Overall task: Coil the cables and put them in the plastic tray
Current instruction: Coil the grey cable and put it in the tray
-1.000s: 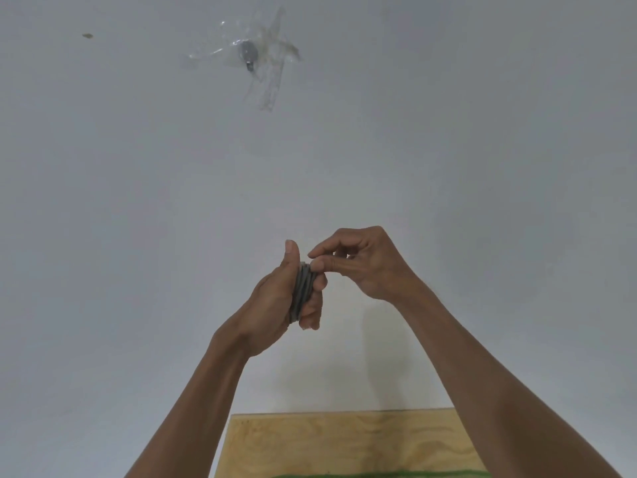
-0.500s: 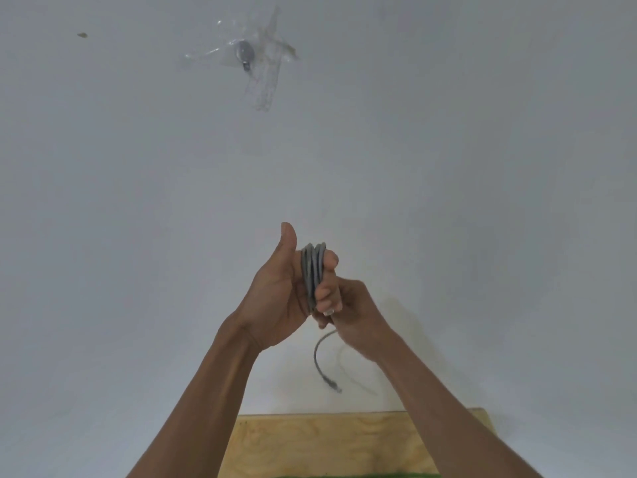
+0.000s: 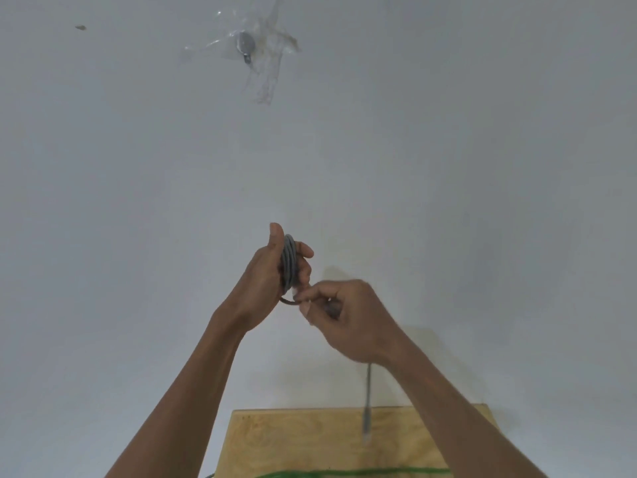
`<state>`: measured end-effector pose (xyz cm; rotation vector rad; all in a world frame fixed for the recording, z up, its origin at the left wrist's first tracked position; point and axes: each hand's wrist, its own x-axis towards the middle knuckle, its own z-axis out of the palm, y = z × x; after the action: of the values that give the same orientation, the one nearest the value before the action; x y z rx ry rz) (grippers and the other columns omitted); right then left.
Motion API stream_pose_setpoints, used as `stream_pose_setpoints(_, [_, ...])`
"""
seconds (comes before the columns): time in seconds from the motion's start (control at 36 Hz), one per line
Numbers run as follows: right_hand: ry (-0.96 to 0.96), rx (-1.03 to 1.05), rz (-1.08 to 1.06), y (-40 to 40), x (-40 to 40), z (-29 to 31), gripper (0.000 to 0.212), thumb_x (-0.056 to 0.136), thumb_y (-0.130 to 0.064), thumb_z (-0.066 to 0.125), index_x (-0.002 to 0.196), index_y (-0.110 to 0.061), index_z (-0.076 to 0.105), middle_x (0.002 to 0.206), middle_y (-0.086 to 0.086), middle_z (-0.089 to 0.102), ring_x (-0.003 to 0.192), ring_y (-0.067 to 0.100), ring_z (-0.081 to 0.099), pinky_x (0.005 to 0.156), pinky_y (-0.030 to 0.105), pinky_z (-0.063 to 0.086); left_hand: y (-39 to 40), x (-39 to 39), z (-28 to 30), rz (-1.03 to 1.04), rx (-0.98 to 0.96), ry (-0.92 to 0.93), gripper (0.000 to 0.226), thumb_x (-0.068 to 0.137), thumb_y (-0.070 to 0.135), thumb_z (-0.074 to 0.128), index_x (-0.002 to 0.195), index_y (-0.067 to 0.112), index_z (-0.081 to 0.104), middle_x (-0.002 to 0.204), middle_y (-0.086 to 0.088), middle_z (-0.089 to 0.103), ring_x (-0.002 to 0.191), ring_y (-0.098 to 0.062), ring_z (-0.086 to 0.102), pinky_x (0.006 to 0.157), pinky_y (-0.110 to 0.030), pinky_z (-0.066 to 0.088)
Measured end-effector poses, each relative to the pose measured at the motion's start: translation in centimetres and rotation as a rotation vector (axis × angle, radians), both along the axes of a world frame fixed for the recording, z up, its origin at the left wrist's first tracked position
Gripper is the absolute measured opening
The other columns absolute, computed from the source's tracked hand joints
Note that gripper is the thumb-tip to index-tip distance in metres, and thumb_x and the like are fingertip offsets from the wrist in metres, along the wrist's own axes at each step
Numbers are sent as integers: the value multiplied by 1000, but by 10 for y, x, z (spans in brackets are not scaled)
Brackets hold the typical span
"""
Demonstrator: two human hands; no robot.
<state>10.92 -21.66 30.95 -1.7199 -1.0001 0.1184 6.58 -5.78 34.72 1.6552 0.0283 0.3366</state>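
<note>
— Cable coil [image 3: 289, 263], grey, where does it sit?
— In the left hand [image 3: 265, 281], held up before the white wall [image 3: 448, 167], well above the table [image 3: 310, 439]. The loops stand on edge, their long axis running up and down, so the coil shows nearly edge-on.
— And the loose end?
— One strand leaves the bottom of the coil and runs sideways into the right hand [image 3: 348, 319]. The tail [image 3: 368, 401] comes out under that hand and hangs almost straight down, its plug pointing at the table. It is blurred.
— What has changed from half a second ago?
— Then the right hand was pressed against the coil, just below the left fingers, and the tail curled beneath both hands. Now the right hand has moved lower and off to the right of the coil, and the tail hangs straighter beside the right forearm. The left hand is about where it was.
— How do the hands lie?
— Left thumb upright behind the coil, fingers curled over its front, a closed grip around the loops. The right hand's fingers are curled, pinching the strand just right of the coil's bottom edge. Both forearms reach up from the lower edge.
— Anything else?
— A green cord [image 3: 344, 473] lies across the table's near edge. High above the coil, a small metal piece [image 3: 245, 46] is stuck to the wall under clear tape [image 3: 265, 74].
</note>
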Motion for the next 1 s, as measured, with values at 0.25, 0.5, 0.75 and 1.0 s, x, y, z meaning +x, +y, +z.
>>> stream_pose_setpoints(0.25, [-373,-108,-7,-9,32,64,12,75,-34,82,84,-31,74,73,-19,71,58,5,57,63,26,42,-11,-11,-8,-155,156,98,86,89,80,13,90,13,67,70,-15,58,72,-30,49,77,-48,38])
stream_pose_setpoints(0.5, [-105,108,107,-2,59,65,13,75,-14,84,86,-9,79,74,-8,74,66,3,63,70,20,48,-30,-20,-5,-203,-66,130,82,90,75,14,83,5,57,57,-9,43,54,-26,45,63,-34,45])
stream_pose_setpoints(0.75, [351,309,194,10,43,4,13,76,-14,61,70,-21,71,56,10,57,53,25,48,52,36,30,-45,-17,4,-295,-234,3,83,88,75,13,73,6,56,52,-7,36,47,-22,35,60,-36,41])
stream_pose_setpoints(1.0, [406,167,97,8,18,-15,66,92,13,39,55,-35,65,53,-13,55,54,15,40,51,30,32,-40,-9,-4,-316,-361,-103,87,85,77,14,80,4,60,53,-8,45,48,-22,44,60,-34,44])
